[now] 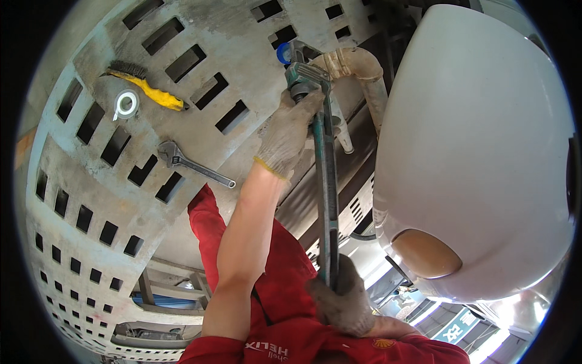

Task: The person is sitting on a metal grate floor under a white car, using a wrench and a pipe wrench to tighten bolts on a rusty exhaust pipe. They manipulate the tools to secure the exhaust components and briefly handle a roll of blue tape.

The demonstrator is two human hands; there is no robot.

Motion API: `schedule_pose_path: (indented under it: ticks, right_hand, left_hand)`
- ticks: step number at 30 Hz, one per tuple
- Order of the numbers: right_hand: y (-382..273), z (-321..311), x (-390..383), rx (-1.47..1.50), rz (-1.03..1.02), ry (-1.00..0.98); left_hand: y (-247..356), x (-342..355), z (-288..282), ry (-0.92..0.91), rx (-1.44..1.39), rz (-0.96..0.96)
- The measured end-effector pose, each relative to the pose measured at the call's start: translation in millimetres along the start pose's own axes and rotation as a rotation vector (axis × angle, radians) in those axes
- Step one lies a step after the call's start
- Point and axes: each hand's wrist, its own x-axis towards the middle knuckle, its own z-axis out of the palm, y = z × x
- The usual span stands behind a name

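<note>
Both my hands wear pale work gloves and grip a long pipe wrench (325,176). My left hand (286,130) is closed around its upper end, just below the jaws, with the thumb laid near the adjusting part. Lower down, close to my body, my right hand (344,297) wraps around the end of the handle. The wrench's jaws are up by a dirty beige pipe elbow (364,65) and a small blue-rimmed round fitting (284,53). Whether the jaws bite on the pipe or only overlap it, I cannot tell.
A slotted grey metal panel (145,130) carries a yellow-handled wire brush (148,88), a roll of white tape (126,104) and an adjustable wrench (193,165). On the right bulges a large white rounded shell (473,139) with an amber oval (426,253). A pale pipe stub (344,136) hangs beside the wrench.
</note>
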Motion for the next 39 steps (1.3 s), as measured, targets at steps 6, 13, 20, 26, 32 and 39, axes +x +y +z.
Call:
schedule_pose_path:
  ticks: [6,13,20,26,32,39]
  right_hand:
    - [-0.4,-7.0,15.0,0.113,0.005,-0.138]
    - [2.2,-23.9,11.1,0.240,0.008,-0.181]
    - [3.8,10.2,-8.2,0.516,-0.020,-0.147]
    - [-27.9,24.7,-17.0,0.501,-0.084,-0.212]
    - [23.5,-24.0,13.2,0.277,-0.144,-0.138]
    - [68.5,-50.8,70.3,0.149,-0.161,-0.119]
  left_hand:
    - [9.4,-3.4,12.4,0.070,0.380,0.097]
    - [7.7,-3.2,22.3,0.084,0.517,0.030]
    - [16.0,12.6,5.4,-0.158,0.468,0.083]
    - [26.4,23.6,-3.3,-0.129,0.636,0.048]
    - [15.8,-0.7,26.6,0.049,0.780,-0.007]
    - [16.5,-20.4,29.0,0.048,0.975,-0.079]
